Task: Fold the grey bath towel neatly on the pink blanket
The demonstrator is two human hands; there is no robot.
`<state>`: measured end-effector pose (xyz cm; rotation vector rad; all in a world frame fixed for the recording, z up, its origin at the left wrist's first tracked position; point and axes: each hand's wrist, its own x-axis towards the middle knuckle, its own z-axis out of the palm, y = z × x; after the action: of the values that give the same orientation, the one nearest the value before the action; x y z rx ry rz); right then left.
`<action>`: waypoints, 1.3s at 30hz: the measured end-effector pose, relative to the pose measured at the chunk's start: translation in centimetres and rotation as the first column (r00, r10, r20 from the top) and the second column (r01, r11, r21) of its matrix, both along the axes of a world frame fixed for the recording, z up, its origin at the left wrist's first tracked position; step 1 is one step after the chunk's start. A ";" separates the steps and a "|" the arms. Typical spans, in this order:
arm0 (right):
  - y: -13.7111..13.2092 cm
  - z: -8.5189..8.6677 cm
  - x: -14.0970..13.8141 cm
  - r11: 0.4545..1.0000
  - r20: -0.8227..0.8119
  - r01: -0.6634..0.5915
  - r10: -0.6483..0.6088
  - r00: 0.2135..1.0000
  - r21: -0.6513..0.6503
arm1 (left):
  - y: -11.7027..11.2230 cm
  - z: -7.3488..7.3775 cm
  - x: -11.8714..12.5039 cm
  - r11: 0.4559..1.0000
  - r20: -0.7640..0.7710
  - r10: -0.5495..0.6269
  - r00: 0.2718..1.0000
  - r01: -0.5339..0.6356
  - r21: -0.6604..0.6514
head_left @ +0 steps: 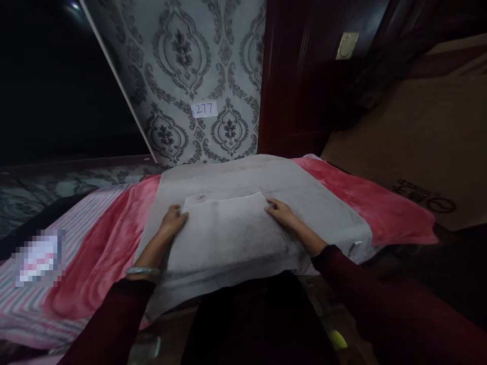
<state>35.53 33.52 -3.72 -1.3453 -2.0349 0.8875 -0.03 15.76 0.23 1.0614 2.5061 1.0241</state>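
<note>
A grey towel (236,177) lies spread over a pink blanket (110,238) on a bed. Its near part is folded up into a smaller lighter panel (224,228). My left hand (172,221) grips the panel's far left corner, fingers curled on the cloth. At the far right corner my right hand (280,211) pinches the fold's edge. A pale bangle (143,271) sits on my left wrist. Both arms wear dark red sleeves.
A striped sheet (57,238) shows under the blanket at left. Behind the bed stands patterned wallpaper with a small label (204,109) reading 277. A dark red door (304,76) and brown cardboard (418,137) are at right. The room is dim.
</note>
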 end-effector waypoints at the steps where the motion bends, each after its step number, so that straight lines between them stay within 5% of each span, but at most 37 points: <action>1: 0.2 0.2 -0.2 0.999 0.050 0.019 -0.021 0.999 0.037 | 0.3 0.3 0.2 1.000 -0.132 -0.019 0.991 0.020 0.003; 5: 1.3 1.7 -2.1 0.983 0.142 0.050 -0.076 0.987 0.179 | 2.0 1.0 2.0 0.962 -0.481 -0.268 0.835 0.260 -0.084; 9: 2.4 2.3 -4.1 0.982 0.158 0.019 -0.049 0.986 0.187 | 3.1 -0.4 3.9 0.896 -0.457 -0.438 0.774 0.333 -0.294; 14: 3.4 1.9 -4.6 0.990 0.164 0.003 -0.027 0.986 0.143 | 3.3 -2.0 4.3 0.887 -0.470 -0.442 0.764 0.295 -0.355; 22: 4.9 3.8 -3.8 0.983 0.150 -0.173 0.163 0.975 0.061 | 3.1 -2.3 4.1 0.897 -0.473 -0.431 0.768 0.305 -0.320; 35: 4.3 1.4 -3.7 0.997 0.122 -0.045 0.037 0.992 0.065 | 2.9 -2.5 4.5 0.891 -0.504 -0.431 0.749 0.266 -0.367; 39: 4.3 1.9 -3.1 0.997 0.081 -0.043 0.038 0.996 0.066 | 3.2 -3.5 3.3 0.932 -0.513 -0.362 0.778 0.296 -0.209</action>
<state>32.47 37.81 -1.83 -1.3263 -2.1405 0.7860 3.31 19.00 -3.23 1.8939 2.5832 0.5074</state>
